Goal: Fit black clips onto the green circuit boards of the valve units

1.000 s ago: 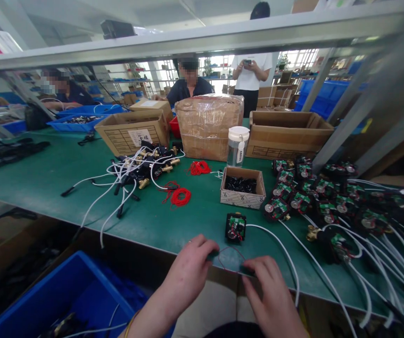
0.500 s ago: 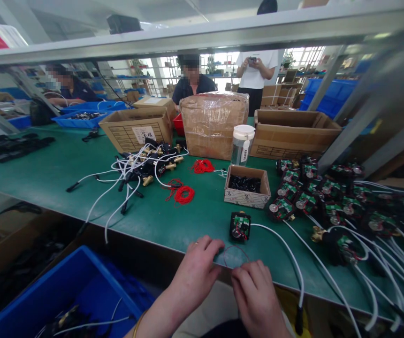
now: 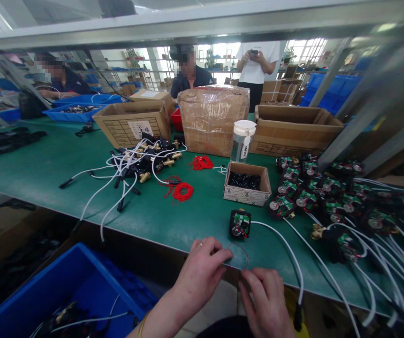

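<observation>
A thin dark red wire (image 3: 247, 253) loops between my two hands at the table's front edge. My left hand (image 3: 203, 265) is closed, its thumb and fingers pinching near one part of the wire. Lower and to the right, my right hand (image 3: 265, 298) is closed too, with its fingertips at the wire's other part. Just beyond them a black housing with a green circuit board (image 3: 240, 224) rests on the green table, its white cable curving off to the right. Two bundles of red wire (image 3: 182, 192) lie farther left.
A small carton of black parts (image 3: 247, 191) and a lidded bottle (image 3: 243, 141) stand ahead. Many circuit-board housings (image 3: 305, 199) crowd the right. Cabled brass-fitted parts (image 3: 145, 159) lie left. A blue bin (image 3: 82, 281) sits below the edge. People are behind the boxes.
Both hands have shifted slightly right, and the wire loop between them has changed shape. The view has moved a little. The person behind the wrapped box has turned their head.
</observation>
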Motion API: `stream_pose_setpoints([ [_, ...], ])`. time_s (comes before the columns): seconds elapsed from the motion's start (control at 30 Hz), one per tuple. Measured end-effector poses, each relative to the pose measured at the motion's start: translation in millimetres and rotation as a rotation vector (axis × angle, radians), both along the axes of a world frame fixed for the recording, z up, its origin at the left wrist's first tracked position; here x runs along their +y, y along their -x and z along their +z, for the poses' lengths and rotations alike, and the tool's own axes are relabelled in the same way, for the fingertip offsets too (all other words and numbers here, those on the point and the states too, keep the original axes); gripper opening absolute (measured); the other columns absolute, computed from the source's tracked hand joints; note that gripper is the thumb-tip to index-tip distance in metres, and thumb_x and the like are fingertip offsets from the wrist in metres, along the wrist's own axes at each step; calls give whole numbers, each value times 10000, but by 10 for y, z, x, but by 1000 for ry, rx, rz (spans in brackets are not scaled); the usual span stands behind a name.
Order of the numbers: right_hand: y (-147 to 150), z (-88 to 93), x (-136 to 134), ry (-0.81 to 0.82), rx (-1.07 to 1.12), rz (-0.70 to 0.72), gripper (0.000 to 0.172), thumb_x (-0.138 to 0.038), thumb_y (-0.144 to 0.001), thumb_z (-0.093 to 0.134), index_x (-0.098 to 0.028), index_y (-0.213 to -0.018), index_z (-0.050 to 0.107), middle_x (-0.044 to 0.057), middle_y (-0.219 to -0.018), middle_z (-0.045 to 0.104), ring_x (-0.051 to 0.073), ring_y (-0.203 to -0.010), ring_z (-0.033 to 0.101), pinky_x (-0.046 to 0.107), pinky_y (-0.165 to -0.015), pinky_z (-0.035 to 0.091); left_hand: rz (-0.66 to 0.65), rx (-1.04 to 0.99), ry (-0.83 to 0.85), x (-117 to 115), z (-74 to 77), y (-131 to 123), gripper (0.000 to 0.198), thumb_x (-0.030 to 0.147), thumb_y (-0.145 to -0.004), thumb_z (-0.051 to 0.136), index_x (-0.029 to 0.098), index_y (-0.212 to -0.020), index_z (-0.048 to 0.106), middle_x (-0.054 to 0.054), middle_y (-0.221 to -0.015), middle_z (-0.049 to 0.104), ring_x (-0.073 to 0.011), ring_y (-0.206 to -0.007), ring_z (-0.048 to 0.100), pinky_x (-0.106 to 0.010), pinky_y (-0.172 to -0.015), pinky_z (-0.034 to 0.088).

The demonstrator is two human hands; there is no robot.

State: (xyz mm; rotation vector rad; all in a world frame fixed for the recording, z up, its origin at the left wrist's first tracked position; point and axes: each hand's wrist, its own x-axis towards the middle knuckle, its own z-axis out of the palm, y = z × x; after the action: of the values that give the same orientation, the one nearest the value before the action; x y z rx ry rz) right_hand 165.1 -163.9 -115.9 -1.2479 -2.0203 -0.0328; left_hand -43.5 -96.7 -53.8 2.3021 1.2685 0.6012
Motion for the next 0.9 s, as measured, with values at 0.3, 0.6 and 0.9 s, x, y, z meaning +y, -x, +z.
stream_pose_setpoints([
  [0.3,32,417,84,119,190,71,128,-123,-1023,549,-218,-1044,632,52,-967,561,226,-866,554,338,-741,421,-41,-202,-3,-49,361,-99,126,98,-863,707,219,-828,697,-18,-940,659,-204,-938,571,-363,-854,398],
  [0.6,-134,596,215,460,379,-81,105,-221,-950,563,-229,-864,623,21,-877,583,196,-786,605,270,-670,508,102,-310,547,168,542,-344,131,91,-810,616,194,-828,695,8,-800,691,-152,-768,654,-246,-717,491],
  [0.9,-268,404,197,252,410,-237,179,-262,-1022,503,-212,-1150,617,80,-1013,604,239,-871,621,337,-723,549,242,-324,270,189,230,-230,222,109,-901,539,194,-1010,713,-56,-974,710,-181,-844,691,-327,-792,567],
])
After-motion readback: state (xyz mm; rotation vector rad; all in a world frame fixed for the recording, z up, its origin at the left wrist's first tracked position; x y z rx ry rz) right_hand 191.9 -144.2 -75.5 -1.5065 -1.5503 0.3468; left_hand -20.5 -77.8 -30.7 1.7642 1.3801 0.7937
